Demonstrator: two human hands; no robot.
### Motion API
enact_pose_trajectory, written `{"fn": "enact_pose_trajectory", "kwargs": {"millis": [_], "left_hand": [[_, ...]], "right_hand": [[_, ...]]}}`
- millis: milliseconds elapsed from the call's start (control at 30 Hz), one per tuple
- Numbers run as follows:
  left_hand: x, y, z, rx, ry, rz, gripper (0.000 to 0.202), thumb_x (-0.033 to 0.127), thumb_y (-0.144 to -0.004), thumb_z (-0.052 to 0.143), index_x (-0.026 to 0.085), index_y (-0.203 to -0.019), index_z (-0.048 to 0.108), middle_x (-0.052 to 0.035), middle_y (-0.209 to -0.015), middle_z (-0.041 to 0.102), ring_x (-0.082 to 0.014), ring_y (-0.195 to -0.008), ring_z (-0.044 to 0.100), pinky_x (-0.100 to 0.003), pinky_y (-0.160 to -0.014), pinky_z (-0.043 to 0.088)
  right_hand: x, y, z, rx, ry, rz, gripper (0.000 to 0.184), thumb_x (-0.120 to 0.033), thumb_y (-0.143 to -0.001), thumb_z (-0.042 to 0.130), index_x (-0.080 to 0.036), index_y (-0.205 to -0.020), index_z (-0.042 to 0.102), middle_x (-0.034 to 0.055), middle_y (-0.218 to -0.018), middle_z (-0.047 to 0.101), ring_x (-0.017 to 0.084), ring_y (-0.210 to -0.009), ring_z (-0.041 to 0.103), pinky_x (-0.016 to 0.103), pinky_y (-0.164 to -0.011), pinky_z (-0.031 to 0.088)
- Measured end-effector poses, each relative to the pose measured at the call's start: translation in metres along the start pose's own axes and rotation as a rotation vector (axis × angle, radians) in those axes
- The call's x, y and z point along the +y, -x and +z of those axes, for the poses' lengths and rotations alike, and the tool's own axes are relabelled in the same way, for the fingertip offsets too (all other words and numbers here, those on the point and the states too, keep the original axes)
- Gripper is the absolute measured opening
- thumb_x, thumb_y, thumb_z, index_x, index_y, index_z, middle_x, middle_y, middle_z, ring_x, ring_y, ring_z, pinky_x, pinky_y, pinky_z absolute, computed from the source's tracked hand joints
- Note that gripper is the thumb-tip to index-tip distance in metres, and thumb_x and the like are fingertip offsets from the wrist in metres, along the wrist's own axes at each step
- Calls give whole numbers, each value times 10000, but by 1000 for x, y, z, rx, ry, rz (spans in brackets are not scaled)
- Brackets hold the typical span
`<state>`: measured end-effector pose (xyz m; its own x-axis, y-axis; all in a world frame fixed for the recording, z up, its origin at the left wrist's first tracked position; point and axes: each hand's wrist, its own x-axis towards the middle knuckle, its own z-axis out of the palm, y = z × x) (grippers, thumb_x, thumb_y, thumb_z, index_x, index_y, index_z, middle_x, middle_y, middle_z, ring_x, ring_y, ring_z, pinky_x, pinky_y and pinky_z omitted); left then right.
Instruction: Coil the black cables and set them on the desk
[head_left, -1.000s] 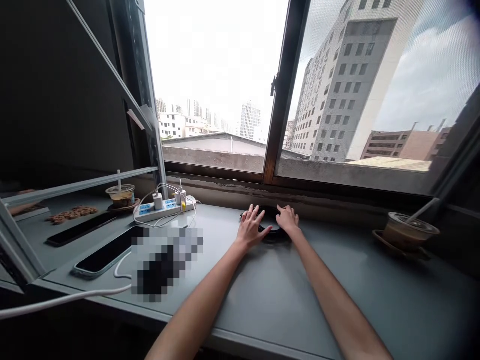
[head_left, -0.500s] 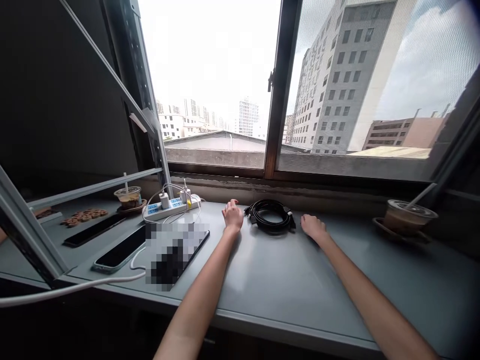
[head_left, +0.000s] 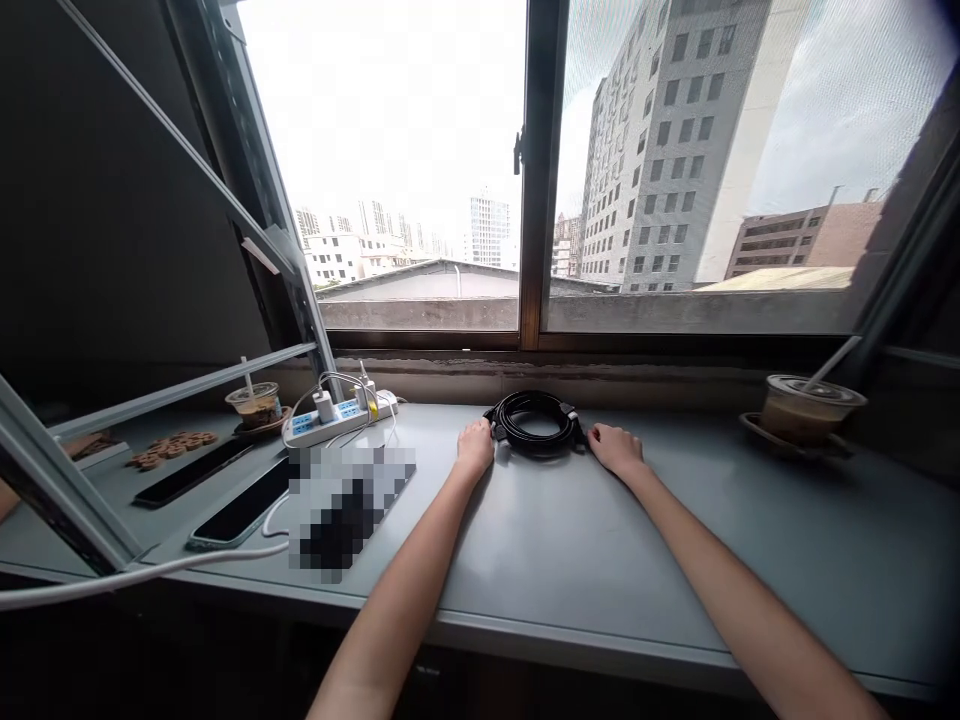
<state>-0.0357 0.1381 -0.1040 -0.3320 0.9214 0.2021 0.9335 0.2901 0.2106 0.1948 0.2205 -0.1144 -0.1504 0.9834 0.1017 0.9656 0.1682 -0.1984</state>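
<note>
Sitting on desk (head_left: 570, 540) under window, black cable coil (head_left: 534, 422); power strip (head_left: 337, 418), phone (head_left: 244, 510) left, drink cup (head_left: 806, 410) far right; left hand (head_left: 475, 447), right hand (head_left: 615, 447) loosely curled, touching coil's opposite sides, grip unclear

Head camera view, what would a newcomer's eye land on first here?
The coiled black cable at the back of the grey desk, with the left hand and right hand at its two sides. Behind it, the wide window full of tall buildings; far right, an iced drink.
</note>
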Motion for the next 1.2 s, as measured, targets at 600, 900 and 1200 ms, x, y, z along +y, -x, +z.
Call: {"fn": "enact_pose_trajectory", "kwargs": {"millis": [600,900,1200], "left_hand": [[1,3,-1,-27,81,-62,310,363,-900,453,150,-1103,550,-71,-1008,613,-179,-900,592,-394,-811,475],[-8,-18,5,-21,109,-150,304,395,-898,447,164,-1031,593,-68,-996,627,-173,-906,594,-384,-818,470],[-11,-38,10,9,156,-176,278,330,-897,416,182,-998,629,-77,-1003,658,-194,-925,602,-359,-800,446]], "right_hand": [[-2,4,0,11,24,22,303,-395,-941,426,-141,-936,592,46,-886,596,164,-824,563,344,-774,448],[-3,-5,7,40,5,95,295,-362,-914,415,-158,-843,616,64,-854,620,192,-812,566,304,-688,397],[-5,-22,8,67,-4,118,300,-346,-895,422,-157,-793,632,77,-835,624,186,-797,566,283,-652,377]]}}
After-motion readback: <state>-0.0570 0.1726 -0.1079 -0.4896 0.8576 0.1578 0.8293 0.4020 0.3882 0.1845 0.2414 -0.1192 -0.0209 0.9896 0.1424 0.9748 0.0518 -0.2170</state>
